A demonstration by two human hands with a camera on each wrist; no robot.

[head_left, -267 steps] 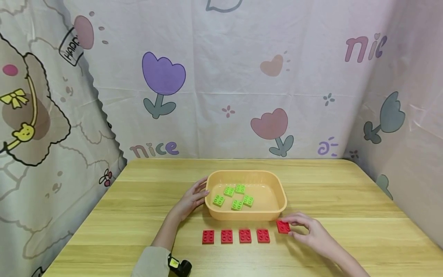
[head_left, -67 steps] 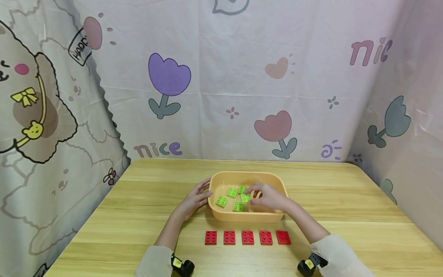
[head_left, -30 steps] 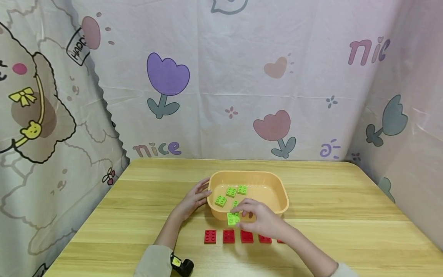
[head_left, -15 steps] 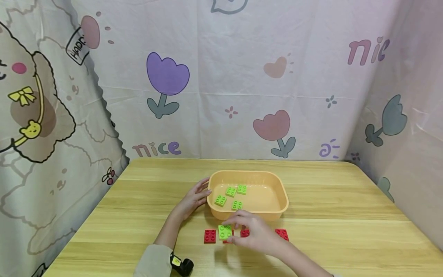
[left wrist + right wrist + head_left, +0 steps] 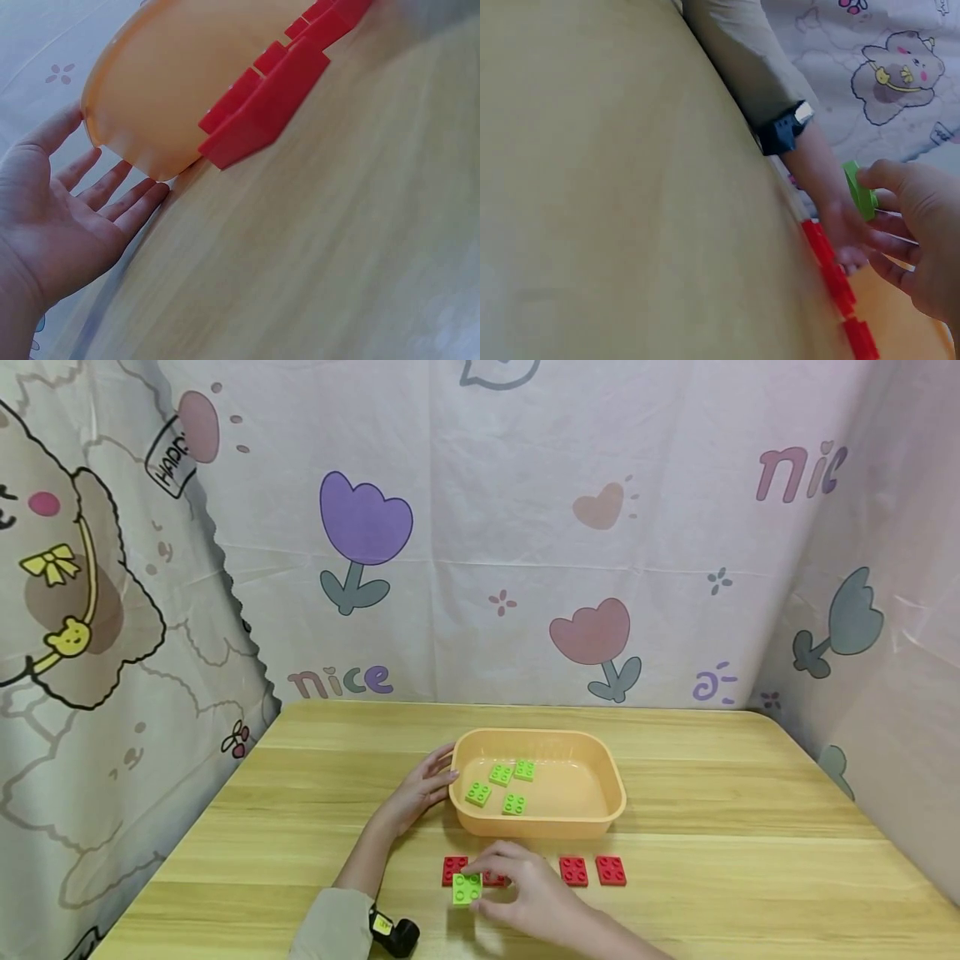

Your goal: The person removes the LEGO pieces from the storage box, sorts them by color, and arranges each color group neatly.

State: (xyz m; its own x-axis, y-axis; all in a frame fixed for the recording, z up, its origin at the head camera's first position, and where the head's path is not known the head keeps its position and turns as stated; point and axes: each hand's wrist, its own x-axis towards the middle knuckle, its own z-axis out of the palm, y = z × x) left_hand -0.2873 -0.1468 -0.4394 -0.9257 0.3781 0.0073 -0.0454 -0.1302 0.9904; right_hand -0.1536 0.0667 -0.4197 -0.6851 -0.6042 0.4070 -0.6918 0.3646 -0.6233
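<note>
My right hand [image 5: 528,893] pinches a green toy brick [image 5: 467,890] between thumb and fingertips. In the head view this brick overlaps the front of the leftmost red brick [image 5: 454,865]. The right wrist view shows the green brick [image 5: 862,195] tilted on edge at the fingertips. My left hand [image 5: 408,795] rests against the left end of the yellow tray [image 5: 540,828]. Its fingers are nearly straight along the wall, with the thumb at the rim, as the left wrist view shows. Several green bricks [image 5: 513,805] lie inside the tray.
Red bricks stand in a row before the tray; the second [image 5: 494,878] is partly covered by my right hand, and the middle of the row is hidden. Two more, one of them the rightmost red brick [image 5: 611,871], show fully. A patterned cloth [image 5: 480,527] hangs behind the table [image 5: 360,735].
A fifth red brick was set down at the row's right end. My right hand then took a green brick from the tray and carried it forward and left over the row. The left hand stayed put.
</note>
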